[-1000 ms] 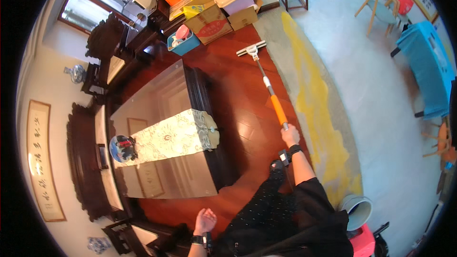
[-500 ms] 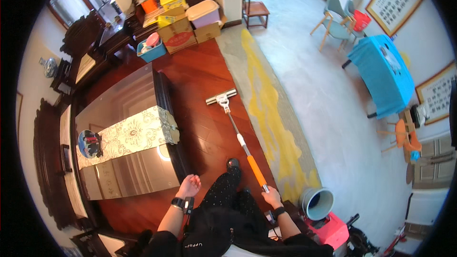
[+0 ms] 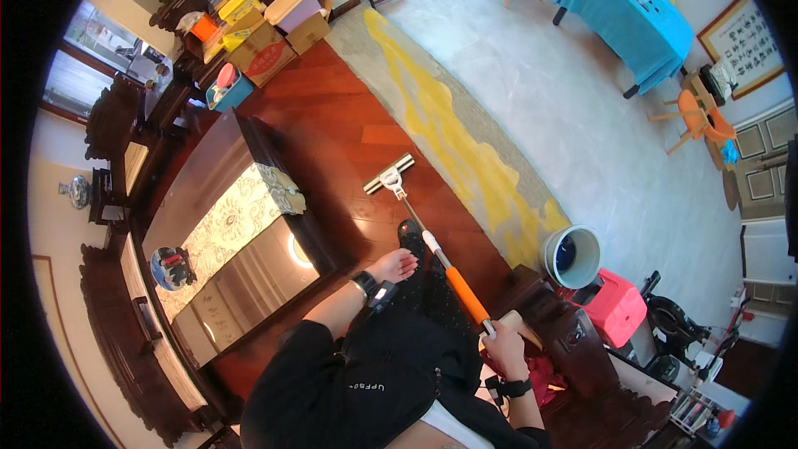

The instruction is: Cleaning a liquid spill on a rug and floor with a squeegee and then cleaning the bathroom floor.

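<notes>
A mop [image 3: 467, 295] with an orange-gripped pole slants forward over the dark red wooden floor. My right hand [image 3: 507, 349] is wrapped round the upper end of its pole. At the far end, the wide white and grey mop head [image 3: 389, 175] rests on the boards, near the edge of a grey and yellow rug. My left hand [image 3: 394, 266] hangs empty in front of my body, palm partly up and fingers loosely apart. It is nearest to my dark trouser leg and touches neither the mop nor the table.
A low dark table [image 3: 249, 283] with a patterned runner [image 3: 237, 208] stands at left. The rug [image 3: 449, 133] borders a pale floor. At right are a grey bucket [image 3: 587, 259], a pink stool [image 3: 617, 308] and dark carved furniture [image 3: 573, 337]. Boxes [image 3: 262, 54] are stacked at the back.
My view has turned right and moved, so the bucket and stool appear higher. My left hand has swung inward across my body. The mop stays in my right hand.
</notes>
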Demonstrator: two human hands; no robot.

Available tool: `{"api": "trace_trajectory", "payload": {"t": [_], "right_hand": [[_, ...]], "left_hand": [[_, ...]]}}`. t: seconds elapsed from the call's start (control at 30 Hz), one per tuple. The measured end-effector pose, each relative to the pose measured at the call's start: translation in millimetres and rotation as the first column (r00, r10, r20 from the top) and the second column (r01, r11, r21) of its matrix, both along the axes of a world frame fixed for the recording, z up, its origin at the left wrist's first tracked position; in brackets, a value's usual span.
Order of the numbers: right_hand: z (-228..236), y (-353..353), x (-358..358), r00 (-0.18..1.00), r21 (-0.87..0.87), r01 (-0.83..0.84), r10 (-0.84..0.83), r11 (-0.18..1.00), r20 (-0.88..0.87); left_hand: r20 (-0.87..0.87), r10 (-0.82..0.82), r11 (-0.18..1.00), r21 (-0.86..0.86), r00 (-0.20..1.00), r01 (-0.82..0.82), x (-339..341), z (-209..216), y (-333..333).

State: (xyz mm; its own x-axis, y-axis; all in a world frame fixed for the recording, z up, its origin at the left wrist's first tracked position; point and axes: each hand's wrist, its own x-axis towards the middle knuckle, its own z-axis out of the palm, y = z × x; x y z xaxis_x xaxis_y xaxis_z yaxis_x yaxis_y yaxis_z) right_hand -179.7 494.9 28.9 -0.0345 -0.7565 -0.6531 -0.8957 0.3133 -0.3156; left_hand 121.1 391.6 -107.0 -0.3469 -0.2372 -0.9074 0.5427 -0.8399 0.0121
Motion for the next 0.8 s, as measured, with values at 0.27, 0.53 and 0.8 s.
{"api": "trace_trajectory", "payload": {"t": [0.27, 0.53, 0.8], "right_hand": [[37, -53, 49, 0.982, -0.01, -0.175, 0.174, 0.984, -0.068], [55, -68, 67, 0.965, 0.066, -0.242, 0.248, 0.968, -0.091], [31, -43, 65, 0.984, 0.19, -0.178, 0.178, 0.966, 0.02]], "left_hand": [[-0.092, -0.517, 0.856, -0.046, 0.851, 0.515, -61, -2, -12], [-0.195, 0.012, 0.994, -0.104, 0.981, -0.032, -84, -58, -13], [-0.061, -0.134, 0.989, -0.079, 0.989, 0.129, -93, -65, 5]]}}
